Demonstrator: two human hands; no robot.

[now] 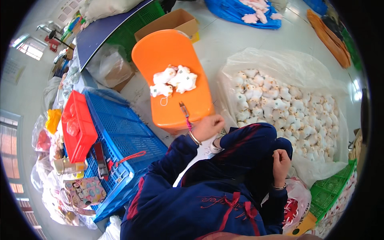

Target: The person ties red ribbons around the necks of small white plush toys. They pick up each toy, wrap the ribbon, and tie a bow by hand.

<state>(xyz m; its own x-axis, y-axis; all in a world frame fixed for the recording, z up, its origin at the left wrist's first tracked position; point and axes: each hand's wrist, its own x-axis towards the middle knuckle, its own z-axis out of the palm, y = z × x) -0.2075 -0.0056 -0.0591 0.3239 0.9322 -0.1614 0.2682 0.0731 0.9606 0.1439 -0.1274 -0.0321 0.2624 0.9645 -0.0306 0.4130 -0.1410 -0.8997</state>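
Note:
My left hand [209, 127] is held with curled fingers just off the front edge of an orange chair [176, 52]; whether anything is in them is hidden. My right hand [281, 163] rests closed by my right knee, and its grip cannot be seen into. On the chair seat lies a small pile of white plush toys [175, 79], one with a white loop of string. Nearer to my left wrist are metal thread snips [183, 109] with a pink cord [189, 124] running toward the wrist.
To the right, a big clear plastic bag [276, 60] holds many white plush toys [288, 108]. A blue crate [120, 120] stands at left, with a red basket [80, 128] beside it. Behind the chair is a cardboard box [172, 25]. A green crate [332, 192] is at lower right.

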